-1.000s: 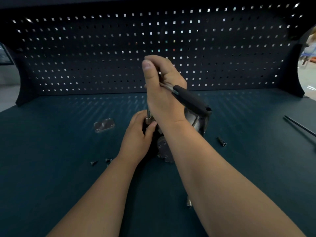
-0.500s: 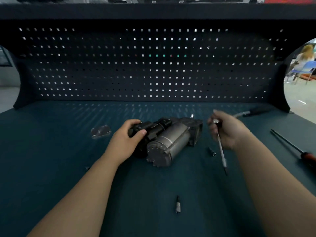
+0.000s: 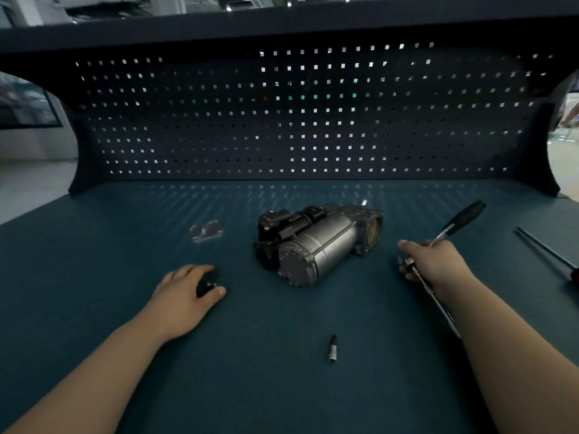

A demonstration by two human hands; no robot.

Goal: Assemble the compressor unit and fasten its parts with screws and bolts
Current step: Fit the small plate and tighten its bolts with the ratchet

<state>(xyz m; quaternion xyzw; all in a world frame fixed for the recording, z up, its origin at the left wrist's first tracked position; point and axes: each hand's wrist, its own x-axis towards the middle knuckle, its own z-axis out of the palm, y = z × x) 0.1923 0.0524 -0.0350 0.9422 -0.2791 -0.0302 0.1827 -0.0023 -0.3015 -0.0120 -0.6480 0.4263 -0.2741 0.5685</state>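
The right hand (image 3: 435,264) grips a ratchet wrench (image 3: 463,218), its black handle angled toward the pegboard (image 3: 313,120). The left hand (image 3: 185,296) rests on the bench (image 3: 94,277), fingers curled round a small dark part (image 3: 205,286). Between them, touching neither, lies the compressor unit (image 3: 316,242), open bench around it. A socket bit (image 3: 332,349) lies nearer; a screwdriver (image 3: 545,249) reaches the right edge.
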